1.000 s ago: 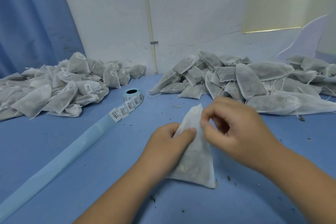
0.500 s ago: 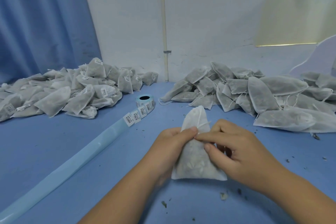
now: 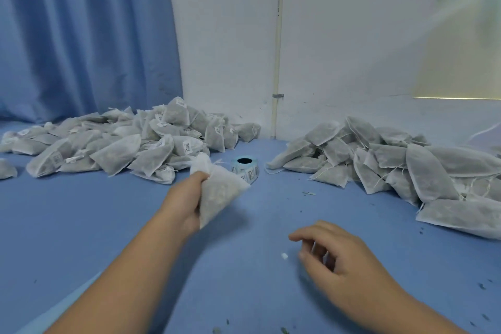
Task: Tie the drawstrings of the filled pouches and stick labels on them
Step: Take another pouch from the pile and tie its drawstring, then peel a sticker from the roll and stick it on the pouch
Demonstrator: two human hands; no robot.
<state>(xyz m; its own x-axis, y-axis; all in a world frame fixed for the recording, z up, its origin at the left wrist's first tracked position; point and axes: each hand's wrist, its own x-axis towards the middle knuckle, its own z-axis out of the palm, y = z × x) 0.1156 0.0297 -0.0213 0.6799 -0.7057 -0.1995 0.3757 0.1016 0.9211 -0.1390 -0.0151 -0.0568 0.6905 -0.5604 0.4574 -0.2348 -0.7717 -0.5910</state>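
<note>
My left hand point(image 3: 187, 198) grips a white filled pouch point(image 3: 217, 192) by its gathered neck and holds it up above the blue table, in front of the label roll point(image 3: 245, 168). The pouch's short drawstring ends stick out near its top. My right hand point(image 3: 336, 257) hovers low over the table at the lower right, fingers loosely curled and apart, holding nothing. A small white scrap point(image 3: 284, 256) lies on the table just left of it.
A heap of labelled pouches point(image 3: 122, 144) lies at the back left, a heap of unlabelled pouches point(image 3: 401, 168) at the back right. Blue backing strip point(image 3: 54, 309) trails off the roll toward the lower left. A blue curtain and white wall stand behind the table point(image 3: 81, 225).
Both hands were working at the pouch's neck on the table. Now my right hand has let go and dropped back, and my left hand has lifted the pouch forward toward the label roll.
</note>
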